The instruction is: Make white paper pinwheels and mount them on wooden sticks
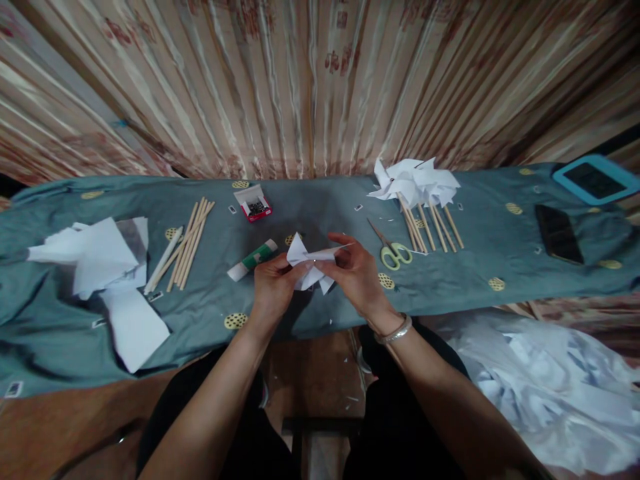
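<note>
Left hand (276, 281) and right hand (358, 275) both pinch the folded paper pinwheel (297, 248) over the worktop (320, 207), between glue stick (253, 260) and scissors (395, 255). I'd press firmly at its centre so folds don't spring.

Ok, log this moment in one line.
left hand: holds paper pinwheel | right hand: holds same pinwheel | glue stick: beside left hand | scissors: beyond right hand

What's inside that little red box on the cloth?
The red box holds a pile of small, dark, shiny pieces, too tiny to name for sure. The top ones cover whatever lies beneath them, so that can't be seen.
</note>
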`<state>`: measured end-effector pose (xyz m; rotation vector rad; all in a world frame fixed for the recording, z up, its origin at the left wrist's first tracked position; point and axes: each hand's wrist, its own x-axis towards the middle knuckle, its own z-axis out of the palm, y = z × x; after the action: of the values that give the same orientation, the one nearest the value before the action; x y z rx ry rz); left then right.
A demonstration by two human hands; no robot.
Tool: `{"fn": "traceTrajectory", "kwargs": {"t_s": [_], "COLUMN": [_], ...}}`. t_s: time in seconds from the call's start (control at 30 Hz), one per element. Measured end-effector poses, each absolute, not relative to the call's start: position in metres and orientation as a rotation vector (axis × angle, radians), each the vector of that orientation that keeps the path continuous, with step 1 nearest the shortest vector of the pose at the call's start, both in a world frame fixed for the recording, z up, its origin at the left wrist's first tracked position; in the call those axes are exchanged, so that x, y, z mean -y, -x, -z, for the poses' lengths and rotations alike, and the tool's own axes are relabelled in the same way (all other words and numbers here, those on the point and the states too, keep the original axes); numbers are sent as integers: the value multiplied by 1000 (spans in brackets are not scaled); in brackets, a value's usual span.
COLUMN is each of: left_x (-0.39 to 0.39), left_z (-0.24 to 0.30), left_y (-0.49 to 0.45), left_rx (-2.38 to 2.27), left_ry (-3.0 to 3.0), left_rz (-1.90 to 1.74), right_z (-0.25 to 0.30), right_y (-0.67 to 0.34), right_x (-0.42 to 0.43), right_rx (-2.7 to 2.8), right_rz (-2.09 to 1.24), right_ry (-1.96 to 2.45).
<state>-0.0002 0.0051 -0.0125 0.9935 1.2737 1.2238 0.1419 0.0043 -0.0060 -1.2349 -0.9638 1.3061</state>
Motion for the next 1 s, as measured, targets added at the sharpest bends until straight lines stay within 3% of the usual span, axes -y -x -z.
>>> {"fn": "traceTrajectory", "kwargs": {"t_s": [0.57,1.0], "left_x": [-4,-2], "left_z": [8,5], "left_y": [-10,-8], "left_rx": [-1215,-1155], "left_ry": [-903,-842], "left_rz": [-1261,-1229], "right_z": [4,6], "right_y": [-147,-149], "right_x": [-7,-7], "right_rx": [961,808], "right_rz": [-1318,-1516], "right_ry": [1287,1163]}}
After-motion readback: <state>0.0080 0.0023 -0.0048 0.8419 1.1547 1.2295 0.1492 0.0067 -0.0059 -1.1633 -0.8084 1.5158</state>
